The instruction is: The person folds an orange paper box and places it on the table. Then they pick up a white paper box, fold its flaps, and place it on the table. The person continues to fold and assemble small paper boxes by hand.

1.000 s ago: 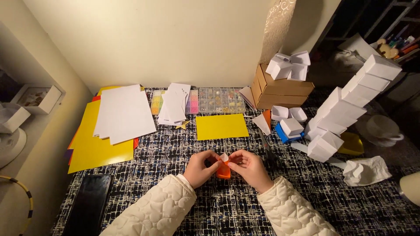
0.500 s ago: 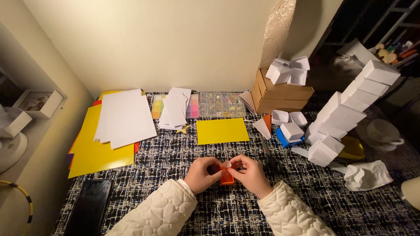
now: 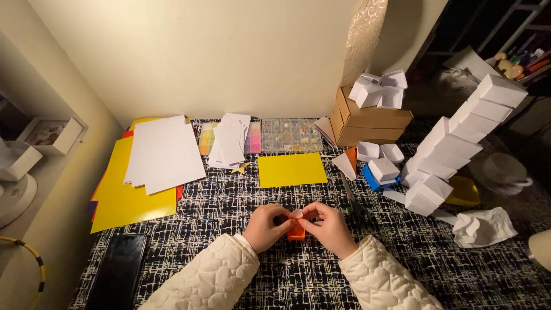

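Observation:
Both of my hands meet over a small folded orange paper piece (image 3: 296, 231) near the front middle of the black-and-white patterned table (image 3: 229, 206). My left hand (image 3: 266, 226) pinches its left side and my right hand (image 3: 327, 226) pinches its right side, fingertips touching above it. Most of the orange piece is hidden by my fingers. A yellow paper sheet (image 3: 291, 170) lies flat just beyond my hands.
A stack of white sheets (image 3: 163, 154) on yellow paper (image 3: 123, 195) lies at left, with a dark phone (image 3: 117, 270) in front. A bead organiser (image 3: 290, 135), cardboard box (image 3: 367, 121), leaning pile of white paper boxes (image 3: 459, 143), scissors (image 3: 353, 198) and crumpled paper (image 3: 482, 227) sit right.
My hands have shifted slightly on the orange piece, and the fingertips have closed together over its top. Nothing else on the table has moved.

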